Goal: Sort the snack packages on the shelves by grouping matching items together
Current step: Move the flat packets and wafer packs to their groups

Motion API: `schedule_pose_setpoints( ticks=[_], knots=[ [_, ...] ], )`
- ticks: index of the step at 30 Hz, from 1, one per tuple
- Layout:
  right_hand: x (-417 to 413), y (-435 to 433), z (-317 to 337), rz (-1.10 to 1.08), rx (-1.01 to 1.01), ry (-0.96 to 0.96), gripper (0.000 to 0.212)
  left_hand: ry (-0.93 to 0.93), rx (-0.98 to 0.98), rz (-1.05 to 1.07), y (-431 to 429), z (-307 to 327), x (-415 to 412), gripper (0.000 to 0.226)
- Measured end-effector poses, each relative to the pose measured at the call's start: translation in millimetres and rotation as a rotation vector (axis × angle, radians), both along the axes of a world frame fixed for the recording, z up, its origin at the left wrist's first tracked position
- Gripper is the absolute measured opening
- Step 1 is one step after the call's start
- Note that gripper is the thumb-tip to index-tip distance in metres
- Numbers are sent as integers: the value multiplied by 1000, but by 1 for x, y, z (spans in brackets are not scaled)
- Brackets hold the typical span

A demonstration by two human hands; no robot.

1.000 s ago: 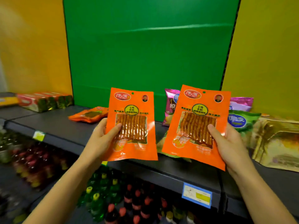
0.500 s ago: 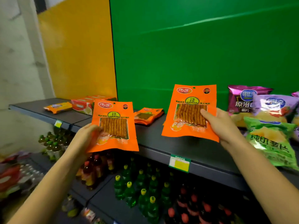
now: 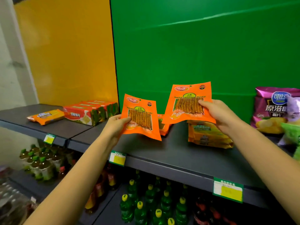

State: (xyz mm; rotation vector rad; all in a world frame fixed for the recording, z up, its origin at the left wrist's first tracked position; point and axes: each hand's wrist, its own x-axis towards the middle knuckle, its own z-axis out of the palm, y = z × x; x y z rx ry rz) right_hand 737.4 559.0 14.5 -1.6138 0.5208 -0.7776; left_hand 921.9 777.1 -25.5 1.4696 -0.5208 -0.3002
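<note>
Leftmost in the frame, on the dark shelf (image 3: 162, 153), an orange biscuit pack (image 3: 47, 116) lies flat beside a row of red cracker boxes (image 3: 90, 112), like already resting with like. Toward the centre, the left hand (image 3: 116, 125) pinches an orange snack pouch (image 3: 140, 117) by its lower left edge, thumb on the front and fingers behind, so the label faces the wearer. Just behind it, a small pile of the same orange pouches (image 3: 164, 125) peeks out on the shelf, probably where both are headed. Right of centre, the right hand (image 3: 217, 112) grips a second matching pouch (image 3: 189, 103) by its right side, thumb pressed over the clear window, raised a little higher above a stack of yellow-orange packs (image 3: 209, 135). At the right edge stand purple chip bags (image 3: 272, 109), with a green bag (image 3: 292, 132) in front, well apart from the pouches.
</note>
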Motion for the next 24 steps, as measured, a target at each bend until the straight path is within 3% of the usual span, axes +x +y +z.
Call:
schedule_pose_setpoints(
  ticks=[14,20,24],
  knots=[
    [126,-29,-8,-83,-135,150,17,-266,397,-17,-105,-24,97,25],
    [160,-26,-34,-170,-119,261,18,-284,457,-145,-114,-40,117,20],
    [176,-18,-52,-200,-117,342,20,-182,401,-186,-115,-45,140,24]
  ],
)
